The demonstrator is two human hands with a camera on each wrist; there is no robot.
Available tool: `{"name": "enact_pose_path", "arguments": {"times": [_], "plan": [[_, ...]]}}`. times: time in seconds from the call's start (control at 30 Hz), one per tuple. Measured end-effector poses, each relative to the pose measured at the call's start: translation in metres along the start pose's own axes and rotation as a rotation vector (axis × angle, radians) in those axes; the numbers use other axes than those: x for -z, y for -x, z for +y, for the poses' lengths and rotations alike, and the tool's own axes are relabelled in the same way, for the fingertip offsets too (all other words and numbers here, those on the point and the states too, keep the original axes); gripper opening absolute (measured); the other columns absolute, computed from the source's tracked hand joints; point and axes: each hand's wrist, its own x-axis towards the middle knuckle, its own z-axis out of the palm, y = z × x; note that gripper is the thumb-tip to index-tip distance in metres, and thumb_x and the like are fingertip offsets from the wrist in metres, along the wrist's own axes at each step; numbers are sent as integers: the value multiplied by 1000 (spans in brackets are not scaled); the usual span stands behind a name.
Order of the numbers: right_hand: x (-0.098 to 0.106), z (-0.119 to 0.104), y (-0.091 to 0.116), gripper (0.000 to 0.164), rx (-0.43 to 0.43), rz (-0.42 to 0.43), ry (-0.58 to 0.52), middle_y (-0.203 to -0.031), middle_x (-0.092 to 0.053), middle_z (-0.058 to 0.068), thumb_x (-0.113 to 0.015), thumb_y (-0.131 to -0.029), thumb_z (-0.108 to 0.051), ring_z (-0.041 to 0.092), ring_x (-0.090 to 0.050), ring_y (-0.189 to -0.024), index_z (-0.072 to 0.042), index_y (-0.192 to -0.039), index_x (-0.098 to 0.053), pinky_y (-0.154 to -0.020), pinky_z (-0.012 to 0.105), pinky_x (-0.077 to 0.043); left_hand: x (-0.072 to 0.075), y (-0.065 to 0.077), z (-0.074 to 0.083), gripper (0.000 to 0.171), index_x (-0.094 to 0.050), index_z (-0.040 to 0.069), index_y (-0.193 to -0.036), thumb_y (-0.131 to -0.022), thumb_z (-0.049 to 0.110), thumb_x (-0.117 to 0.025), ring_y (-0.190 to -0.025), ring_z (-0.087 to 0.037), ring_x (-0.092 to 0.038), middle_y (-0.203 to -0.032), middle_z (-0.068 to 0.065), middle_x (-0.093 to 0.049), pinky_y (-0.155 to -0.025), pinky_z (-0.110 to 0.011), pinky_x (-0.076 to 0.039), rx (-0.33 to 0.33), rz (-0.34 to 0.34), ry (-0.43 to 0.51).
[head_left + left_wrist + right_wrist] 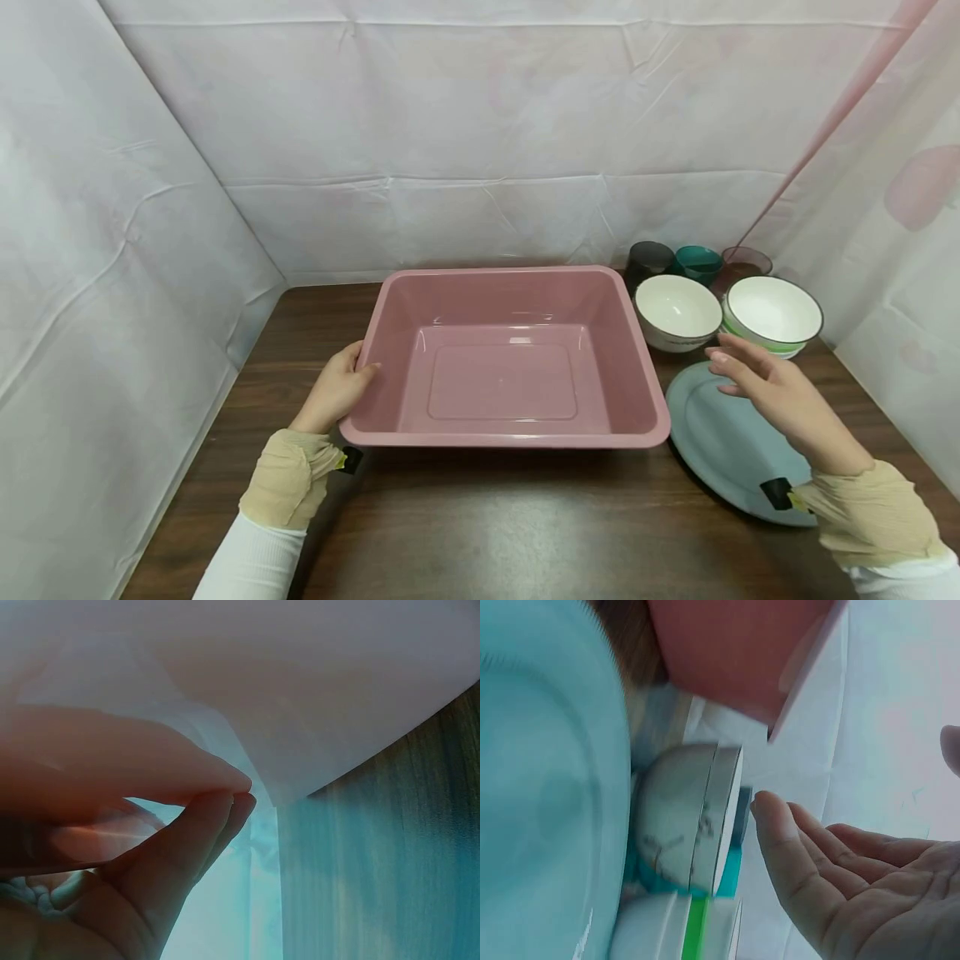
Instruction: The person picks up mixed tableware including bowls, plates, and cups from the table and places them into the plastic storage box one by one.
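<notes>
**On a dark wooden table [495, 521], one hand holds a pink basin while the other hangs free by the dishes**

From where I stand, the basin [502, 379] sits mid-table, open side up, probably placed there so either arm reaches it. The person's left hand [337, 390] grips its left side, thumb over the rim, fingers outside, a hold that seems meant to steady it. The right hand [780, 396] holds nothing: its fingers are loosely extended above a blue-grey plate [738, 454]. Just beyond stand a white bowl [678, 308] and a green-banded bowl [775, 310], both upright. Behind them, near the cloth backdrop [495, 108], are black [647, 265], teal [699, 265] and pinkish cups [742, 271]. The dishes cluster beside the basin's right end, perhaps to keep them handy to the right arm.
</notes>
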Motion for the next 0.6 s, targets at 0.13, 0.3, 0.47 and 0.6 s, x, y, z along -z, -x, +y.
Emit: {"name": "enact_pose_path", "arguments": {"times": [0.13, 0.3, 0.47, 0.6], "plan": [[15, 7, 1, 68, -66, -9, 57, -148, -34, 36, -43, -104, -37, -24, -50, -90, 4, -154, -19, -73, 6, -46, 0, 0, 0, 46, -44, -8, -138, -97, 12, -49, -96, -28, -64, -119, -28, -62, -77, -28, -51, 3, -2, -3], [33, 21, -1, 73, -165, -35, 130, -145, -34, 41, -39, -104, -43, -17, -53, -86, 6, -153, -16, -68, 8, -44, 0, 0, 0, 47, -44, -8, -139, -97, 12, -49, -95, -28, -64, -119, -28, -62, -76, -27, -52, 7, -2, 10], [47, 37, -1, 78, -241, -48, 212, -147, -26, 43, -35, -103, -49, 46, -56, -116, 6, -153, -15, -77, 29, -50, 0, 1, 0, 47, -44, -9, -139, -97, 12, -49, -94, -28, -64, -119, -28, -61, -75, -27, -52, 11, -5, 20], [54, 50, 1, 82, -275, -53, 215, -149, -16, 45, -33, -102, -53, 63, -24, -131, 7, -153, -12, -92, 64, -38, 0, 1, 0, 46, -44, -9, -139, -97, 11, -48, -93, -28, -64, -118, -28, -61, -74, -27, -52, 11, -7, 18]]}}
